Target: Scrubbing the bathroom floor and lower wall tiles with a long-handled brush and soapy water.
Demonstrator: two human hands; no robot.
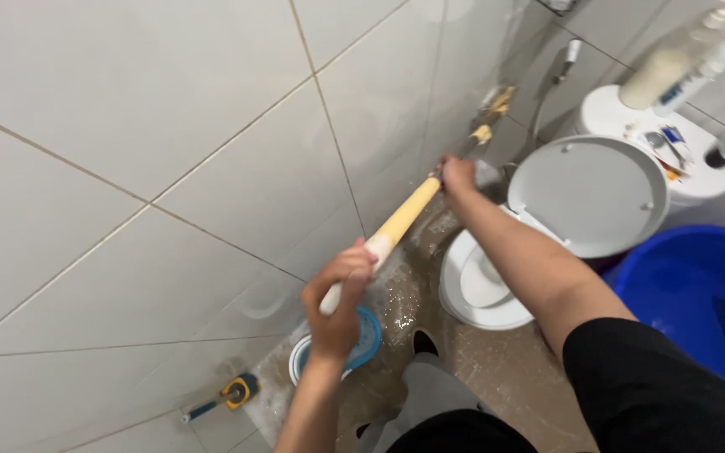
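Sleeve (pixel 665 386) cropped; brush head (pixel 492 105) blurred

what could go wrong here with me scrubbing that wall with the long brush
1. The floor looks wet and foamy around your foot, so a slip seems possible.
2. The brush head works close to the spray hose; a wide stroke might snag it.
3. Your right hand reaches over the open toilet, and your left hand grips the very end of the handle, so a wet grip might slide.
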